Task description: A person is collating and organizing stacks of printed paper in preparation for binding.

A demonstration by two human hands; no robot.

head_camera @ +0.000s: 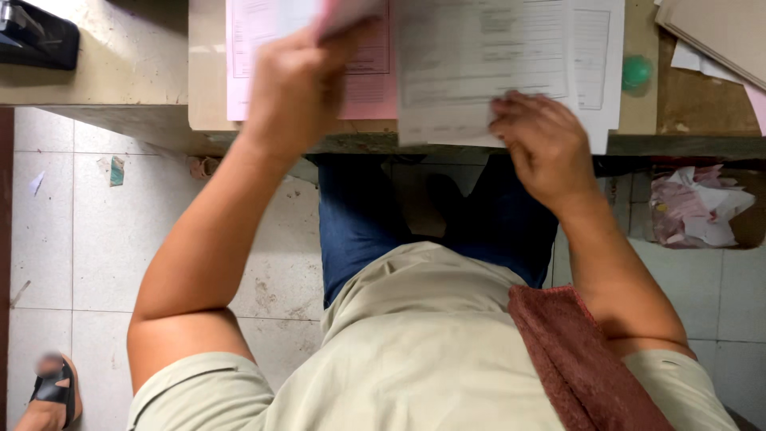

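My left hand [291, 88] is raised over the desk and pinches a pink paper sheet [347, 12] that lifts off a stack of pink forms [375, 80]. My right hand [542, 144] rests with curled fingers on the near edge of a white printed form [479, 64], pressing it to the desk at the table's front edge. Another white sheet [598, 56] lies under it to the right.
A green round object [636, 72] sits on the desk right of the papers, brown folders [718, 32] beyond it. A black device [36, 36] lies top left. A bin of crumpled paper [698, 207] stands below right. Another person's sandalled foot [52, 391] shows bottom left.
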